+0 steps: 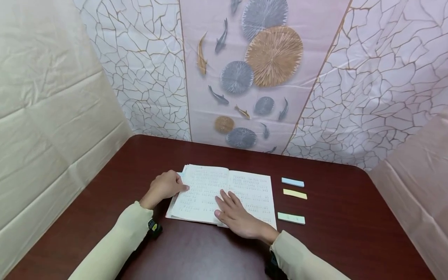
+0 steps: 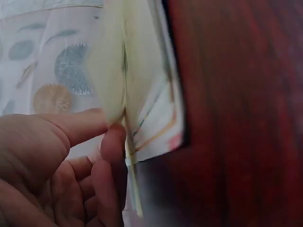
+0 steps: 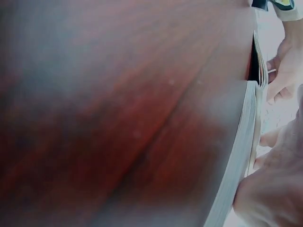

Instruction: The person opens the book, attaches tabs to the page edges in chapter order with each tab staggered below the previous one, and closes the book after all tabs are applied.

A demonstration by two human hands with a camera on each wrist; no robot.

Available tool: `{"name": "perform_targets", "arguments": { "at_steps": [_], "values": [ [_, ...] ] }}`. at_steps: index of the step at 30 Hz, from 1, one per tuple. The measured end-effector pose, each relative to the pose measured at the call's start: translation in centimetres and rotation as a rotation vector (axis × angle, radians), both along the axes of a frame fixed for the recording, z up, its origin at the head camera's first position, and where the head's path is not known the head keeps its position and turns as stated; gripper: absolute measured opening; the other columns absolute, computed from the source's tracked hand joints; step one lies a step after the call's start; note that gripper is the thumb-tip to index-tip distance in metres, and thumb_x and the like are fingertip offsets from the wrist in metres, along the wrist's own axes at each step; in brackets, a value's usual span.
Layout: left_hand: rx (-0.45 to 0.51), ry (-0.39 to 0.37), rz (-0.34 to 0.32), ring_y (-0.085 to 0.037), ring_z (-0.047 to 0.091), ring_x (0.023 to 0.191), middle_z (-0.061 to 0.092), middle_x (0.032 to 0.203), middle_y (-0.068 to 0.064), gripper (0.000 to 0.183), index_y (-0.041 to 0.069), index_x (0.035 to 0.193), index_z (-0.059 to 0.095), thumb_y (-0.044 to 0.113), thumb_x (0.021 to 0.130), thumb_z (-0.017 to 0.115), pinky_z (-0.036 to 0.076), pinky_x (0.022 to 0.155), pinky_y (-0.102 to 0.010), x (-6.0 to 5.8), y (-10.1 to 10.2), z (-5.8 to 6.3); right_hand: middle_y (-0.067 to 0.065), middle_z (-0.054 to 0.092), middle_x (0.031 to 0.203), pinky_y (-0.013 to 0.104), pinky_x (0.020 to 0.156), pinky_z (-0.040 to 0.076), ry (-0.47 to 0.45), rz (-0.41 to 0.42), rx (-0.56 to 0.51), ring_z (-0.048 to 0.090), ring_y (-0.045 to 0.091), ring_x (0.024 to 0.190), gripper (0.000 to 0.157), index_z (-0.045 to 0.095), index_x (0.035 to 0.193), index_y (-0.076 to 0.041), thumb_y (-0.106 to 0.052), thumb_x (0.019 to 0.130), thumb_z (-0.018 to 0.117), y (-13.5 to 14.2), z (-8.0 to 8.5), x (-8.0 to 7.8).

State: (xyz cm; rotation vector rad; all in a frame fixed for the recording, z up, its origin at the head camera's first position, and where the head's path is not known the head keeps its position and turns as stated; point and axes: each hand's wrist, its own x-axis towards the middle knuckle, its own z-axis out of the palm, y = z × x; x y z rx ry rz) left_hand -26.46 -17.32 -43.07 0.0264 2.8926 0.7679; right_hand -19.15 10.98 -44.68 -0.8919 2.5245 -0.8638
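Note:
An open book (image 1: 206, 194) with printed text lies on the dark red table. At its left edge my left hand (image 1: 167, 185) pinches some pages between thumb and fingers; in the left wrist view the pages (image 2: 124, 90) stand apart from the cover below. A light blue strip (image 1: 180, 174) sticks out past the left edge, close to that hand. Near the middle fold, my right hand (image 1: 239, 217) rests on the right page with its fingers spread. In the right wrist view the thick page block (image 3: 232, 161) shows beside the right hand.
To the right of the book lie three pads of narrow sticky notes: blue (image 1: 292, 182), yellow (image 1: 295, 194) and green (image 1: 291, 218). Hanging cloth (image 1: 150, 70) walls the table (image 1: 336, 217) at the back and both sides.

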Motion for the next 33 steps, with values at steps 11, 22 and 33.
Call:
{"name": "perform_targets", "arguments": {
  "at_steps": [11,22,33],
  "values": [
    [-0.014,0.045,-0.419,-0.032,0.047,0.133,0.051,0.142,-0.019,0.077,-0.001,0.139,0.052,0.031,0.078,0.086,0.038,0.109,-0.045,0.4,4.3,1.5,0.012,0.011,0.166,0.057,0.119,0.009,0.004,-0.025,-0.034,-0.001,0.035,0.152,0.055,0.030,0.156,-0.008,-0.038,0.110,0.029,0.8,0.7,-0.6],
    [0.060,-0.012,-0.492,-0.039,0.023,0.147,0.027,0.158,-0.025,0.079,0.012,0.146,0.051,0.038,0.080,0.083,0.027,0.115,-0.055,1.3,7.2,0.1,0.009,0.013,0.166,0.058,0.119,0.006,-0.085,-0.053,-0.103,-0.001,0.034,0.152,0.057,0.032,0.155,-0.007,-0.040,0.109,0.029,0.6,0.6,-0.9],
    [-0.030,-0.025,-0.373,-0.037,0.029,0.146,0.032,0.157,-0.021,0.072,0.017,0.143,0.055,0.040,0.080,0.082,0.028,0.114,-0.057,2.3,9.0,0.4,0.008,0.014,0.166,0.060,0.118,0.006,-0.138,-0.049,-0.140,-0.001,0.033,0.153,0.054,0.036,0.154,-0.009,-0.039,0.109,0.034,1.4,0.7,-0.8]
  ]
}}
